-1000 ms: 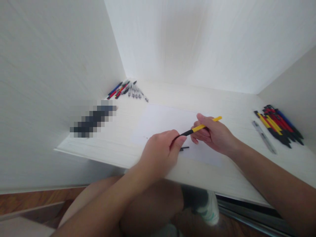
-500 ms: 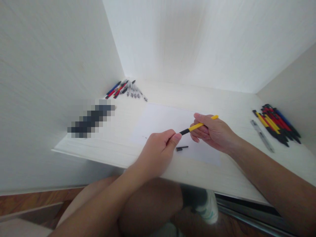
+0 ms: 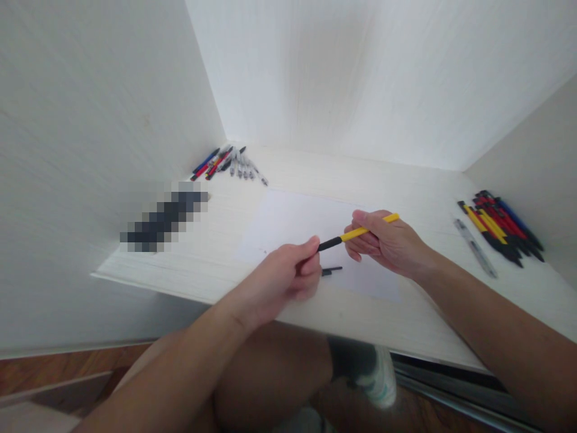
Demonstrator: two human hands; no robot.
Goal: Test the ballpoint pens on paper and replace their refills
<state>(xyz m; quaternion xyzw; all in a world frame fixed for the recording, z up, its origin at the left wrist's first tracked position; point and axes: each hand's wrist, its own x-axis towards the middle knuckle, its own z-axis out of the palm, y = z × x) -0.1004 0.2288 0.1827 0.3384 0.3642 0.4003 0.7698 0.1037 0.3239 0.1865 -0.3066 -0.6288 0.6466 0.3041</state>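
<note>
A yellow pen (image 3: 351,235) with a black grip end is held tilted above a white sheet of paper (image 3: 288,213). My right hand (image 3: 381,237) is closed round its yellow barrel, with the tail sticking out past the fingers. At the black end, my left hand (image 3: 300,267) pinches the tip between thumb and forefinger, so the tip itself is hidden. A small black clip-like part (image 3: 333,269) lies on the paper just beyond the left fingers, which partly cover it.
Red, yellow and blue pens (image 3: 500,225) are piled at the right, beside a clear pen (image 3: 475,248). More coloured pens (image 3: 206,163) and several clear pens (image 3: 243,168) lie at the back left. A pixelated dark object (image 3: 164,219) is at left. White walls enclose the table.
My left hand has turned and shifted slightly left, now pinching the pen's very end and showing more of the black grip. My right hand keeps its hold on the barrel.
</note>
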